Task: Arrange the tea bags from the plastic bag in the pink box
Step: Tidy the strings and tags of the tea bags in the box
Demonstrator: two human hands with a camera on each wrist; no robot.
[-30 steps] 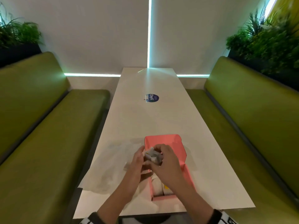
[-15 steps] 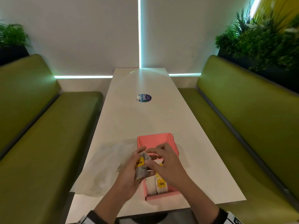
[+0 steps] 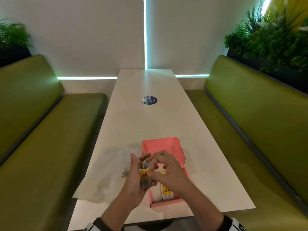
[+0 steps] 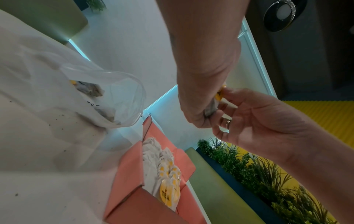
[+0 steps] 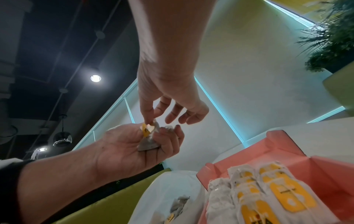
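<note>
Tea bag [image 5: 147,142] — crumpled grey paper, round yellow tag — lies in the left hand's [image 3: 135,179] curled grip, right hand [image 3: 168,172] pinching the tag.

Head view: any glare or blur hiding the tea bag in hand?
Head view: glare lies on the far table, none on the tea bag; edges bend. Right wrist view: ceiling lamp flares, left hand sharp. Left wrist view: plastic bag hazy.

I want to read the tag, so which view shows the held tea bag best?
Right wrist: the grey tea bag with its yellow tag lies exposed in the left hand. Head view shows it partly covered; left wrist only slivers.
</note>
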